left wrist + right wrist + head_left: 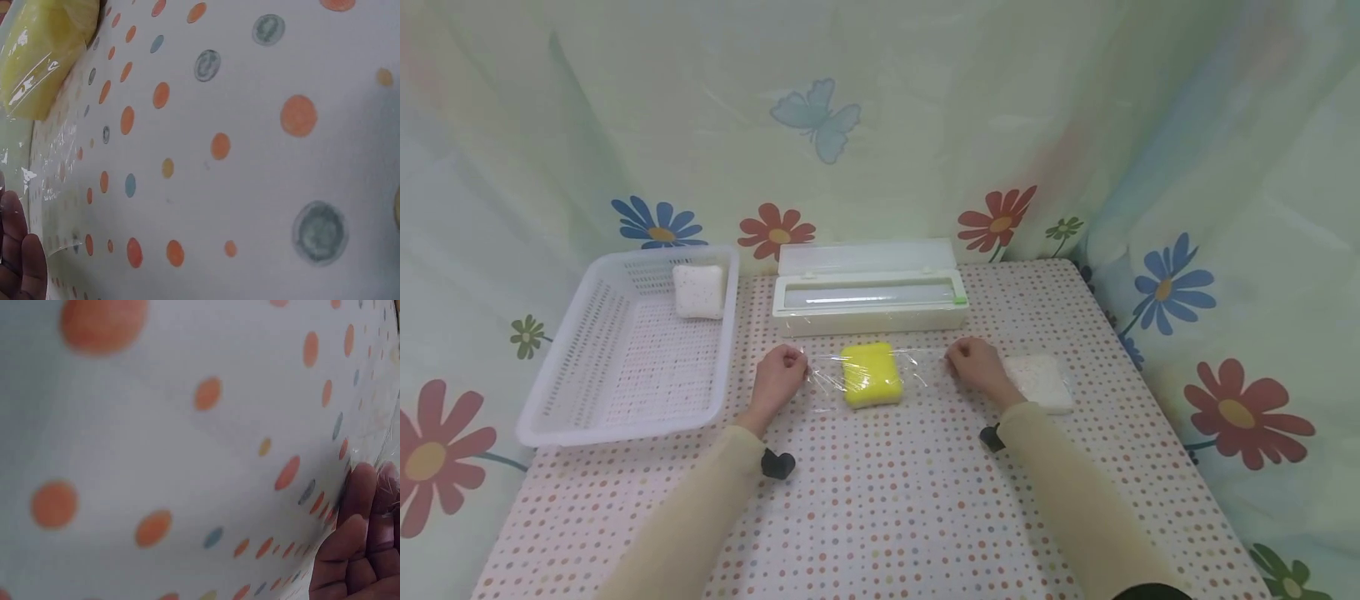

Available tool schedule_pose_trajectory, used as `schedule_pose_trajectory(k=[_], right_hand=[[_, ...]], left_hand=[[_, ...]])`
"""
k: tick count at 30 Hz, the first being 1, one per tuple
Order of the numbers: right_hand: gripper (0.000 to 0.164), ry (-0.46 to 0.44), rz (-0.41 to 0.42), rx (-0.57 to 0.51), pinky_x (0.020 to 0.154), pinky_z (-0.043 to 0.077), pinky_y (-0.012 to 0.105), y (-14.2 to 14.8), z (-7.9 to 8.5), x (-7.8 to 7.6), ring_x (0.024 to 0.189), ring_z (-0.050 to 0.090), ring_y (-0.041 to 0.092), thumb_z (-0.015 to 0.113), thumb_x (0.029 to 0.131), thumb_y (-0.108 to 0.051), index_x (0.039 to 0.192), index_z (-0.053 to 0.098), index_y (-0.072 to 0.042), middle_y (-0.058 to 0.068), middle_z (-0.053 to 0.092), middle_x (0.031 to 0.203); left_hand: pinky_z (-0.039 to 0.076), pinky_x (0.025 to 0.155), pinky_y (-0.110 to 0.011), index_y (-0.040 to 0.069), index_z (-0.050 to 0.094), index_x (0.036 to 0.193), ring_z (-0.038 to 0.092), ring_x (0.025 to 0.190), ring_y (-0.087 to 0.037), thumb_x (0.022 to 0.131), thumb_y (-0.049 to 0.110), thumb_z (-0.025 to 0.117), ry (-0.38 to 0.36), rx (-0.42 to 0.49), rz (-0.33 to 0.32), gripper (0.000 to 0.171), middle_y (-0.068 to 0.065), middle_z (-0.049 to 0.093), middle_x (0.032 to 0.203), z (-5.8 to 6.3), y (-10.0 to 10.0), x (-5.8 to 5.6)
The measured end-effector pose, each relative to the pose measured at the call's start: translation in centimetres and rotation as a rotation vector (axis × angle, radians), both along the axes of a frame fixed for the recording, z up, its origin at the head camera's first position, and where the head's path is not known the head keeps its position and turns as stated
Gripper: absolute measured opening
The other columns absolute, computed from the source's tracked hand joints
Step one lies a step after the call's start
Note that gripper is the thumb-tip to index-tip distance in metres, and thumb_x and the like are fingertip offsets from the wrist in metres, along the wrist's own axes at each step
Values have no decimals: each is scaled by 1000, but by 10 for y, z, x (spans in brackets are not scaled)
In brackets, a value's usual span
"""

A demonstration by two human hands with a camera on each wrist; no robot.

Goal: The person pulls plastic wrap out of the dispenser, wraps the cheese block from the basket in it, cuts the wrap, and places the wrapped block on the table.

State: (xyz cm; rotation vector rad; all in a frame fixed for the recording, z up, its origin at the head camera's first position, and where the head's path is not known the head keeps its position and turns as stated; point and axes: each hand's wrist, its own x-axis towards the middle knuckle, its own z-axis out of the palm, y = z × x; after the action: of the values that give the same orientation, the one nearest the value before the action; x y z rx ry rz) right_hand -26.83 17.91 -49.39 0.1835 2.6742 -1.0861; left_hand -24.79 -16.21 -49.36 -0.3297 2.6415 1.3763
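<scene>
1. Evidently, a bright yellow, rounded-square block (872, 376) lies just in front of a long white plastic dispenser box (871, 322); it looks light and soft, best held by its sides.
2. Clear, thin plastic film (826, 382) stretches past the block, likely slippery and easily crumpled; the left hand (777, 378) and right hand (979, 367) pinch its opposite ends.
3. Left of the dispenser box, a white perforated plastic basket (617, 434) holds one white speckled block (698, 292).

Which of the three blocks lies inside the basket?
The white block in the far right corner of the basket; the yellow block and other white block lie outside.
</scene>
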Motion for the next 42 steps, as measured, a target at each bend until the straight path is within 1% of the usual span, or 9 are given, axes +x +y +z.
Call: schedule_pose_trajectory(k=[5,7,9,11,13,15,17,29,42], right_hand=[[28,-22,-38,28,67,49,27,-6,-3,-1,74,56,18,47,104,-25,106,68,-6,8,63,85],[28,-20,-43,49,64,48,27,-8,-4,-1,71,55,18,45,104,-25,102,67,-7,7,62,83],[29,-14,-43,75,62,47,27,-10,-5,-2,69,54,19,44,104,-24,98,66,-7,7,61,81],[29,-9,-39,96,62,46,27,-12,-6,-2,69,55,19,43,104,-24,95,65,-8,7,61,79],[29,1,-33,120,62,47,28,-14,-7,-3,70,56,19,42,105,-23,94,64,-8,7,61,80],[28,15,-26,143,64,48,28,-15,-8,-4,72,57,19,43,106,-23,96,65,-8,7,62,82],[27,26,-24,165,67,49,29,-16,-9,-5,74,58,19,45,106,-21,99,67,-7,8,63,84],[28,2,-11,145,78,59,33,-23,-4,-8,87,68,23,53,101,-15,120,65,1,16,72,102],[39,-48,-89,42,94,57,42,-14,-4,-3,111,64,31,48,102,-16,136,59,-1,19,66,125]], left_hand=[[54,70,-30,6,64,112,66,82,-20,101,21,53,5,-7,6,21,-10,75,100,-7,1,1],[56,95,-42,6,65,112,66,84,-22,102,21,53,12,-28,6,21,-10,75,98,-8,2,2],[40,118,-50,6,65,111,65,86,-24,101,21,53,22,-58,-1,22,-11,73,96,-9,3,2],[30,125,-53,6,65,111,64,85,-25,101,21,53,37,-111,-10,22,-10,72,94,-11,4,3],[40,117,-52,5,66,110,63,84,-24,100,20,54,52,-179,-30,21,-10,70,94,-12,5,3],[53,97,-45,5,66,110,61,84,-23,100,20,55,63,-247,-61,21,-10,66,97,-13,7,3],[53,77,-37,5,67,109,58,86,-22,100,19,56,76,-305,-96,20,-11,63,101,-13,8,4],[51,69,-30,7,67,107,60,78,-19,100,15,60,76,-373,-136,13,-7,67,92,-18,13,1],[55,67,-28,2,66,114,66,81,-21,96,11,59,-15,-234,-29,21,-16,72,107,3,9,11]])
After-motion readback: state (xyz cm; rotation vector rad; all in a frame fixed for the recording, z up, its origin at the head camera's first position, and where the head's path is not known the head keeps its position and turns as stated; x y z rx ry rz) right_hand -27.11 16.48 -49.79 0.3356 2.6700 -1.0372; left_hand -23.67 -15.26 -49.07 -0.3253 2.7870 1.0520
